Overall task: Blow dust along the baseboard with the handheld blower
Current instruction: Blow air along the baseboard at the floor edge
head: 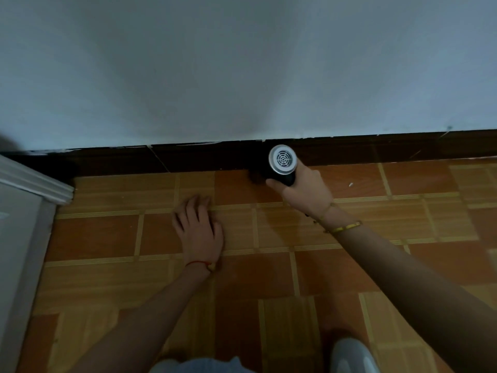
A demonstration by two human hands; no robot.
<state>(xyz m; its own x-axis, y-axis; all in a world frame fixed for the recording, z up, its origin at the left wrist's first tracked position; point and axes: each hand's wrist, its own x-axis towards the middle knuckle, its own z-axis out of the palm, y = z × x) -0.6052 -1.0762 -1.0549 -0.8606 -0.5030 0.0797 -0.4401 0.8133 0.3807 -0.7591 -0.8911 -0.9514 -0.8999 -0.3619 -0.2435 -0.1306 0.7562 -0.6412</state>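
Note:
A dark brown baseboard (188,158) runs along the foot of the pale wall. My right hand (306,188) grips the handheld blower (282,164), a black body with a round silver rear grille facing me. Its nozzle end points down at the baseboard and is hidden behind the body. My left hand (199,228) lies flat on the tiled floor, fingers spread, a little left of the blower and apart from it.
Orange and tan patterned floor tiles (269,265) cover the ground. A white door frame or moulding (35,184) juts in at the left. A small white speck (350,184) lies on the floor right of the blower. My knees show at the bottom edge.

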